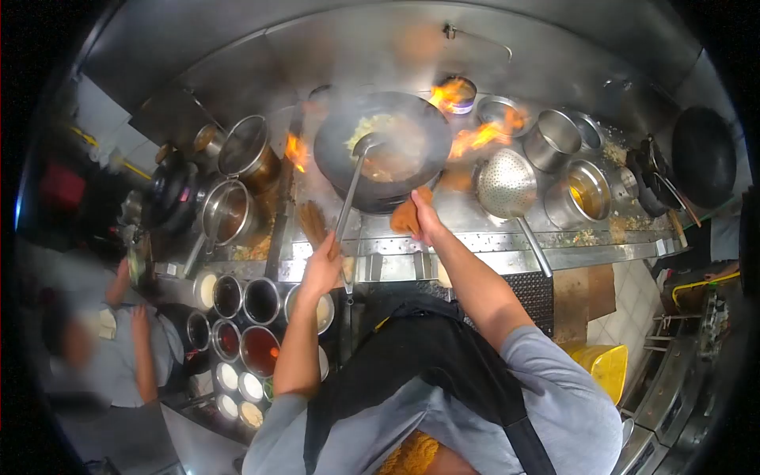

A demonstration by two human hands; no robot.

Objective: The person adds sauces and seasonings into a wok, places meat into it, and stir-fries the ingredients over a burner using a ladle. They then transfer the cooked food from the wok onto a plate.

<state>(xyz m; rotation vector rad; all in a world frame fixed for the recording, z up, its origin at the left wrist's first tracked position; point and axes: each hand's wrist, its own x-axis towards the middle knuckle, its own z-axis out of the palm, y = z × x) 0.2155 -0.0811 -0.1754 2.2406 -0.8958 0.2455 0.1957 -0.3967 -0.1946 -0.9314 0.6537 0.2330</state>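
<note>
A large black wok [332, 150] sits over the burner with pale food [376, 127] and steam in it. My left hand [321, 269] is closed around the long handle of a ladle [349, 198], whose bowl rests inside the wok over the food. My right hand [427, 220] is closed on a folded orange-brown cloth [406, 218], pressed to the wok's near edge; whether a wok handle lies under it is hidden. Just beyond my left hand is a bamboo wok brush [311, 222].
Flames [483, 136] rise right of the wok, and a smaller flame [297, 152] at its left. A perforated strainer [507, 184] and metal pots [552, 138] stand to the right. Sauce and seasoning containers [260, 350] stand lower left, near another person [119, 348].
</note>
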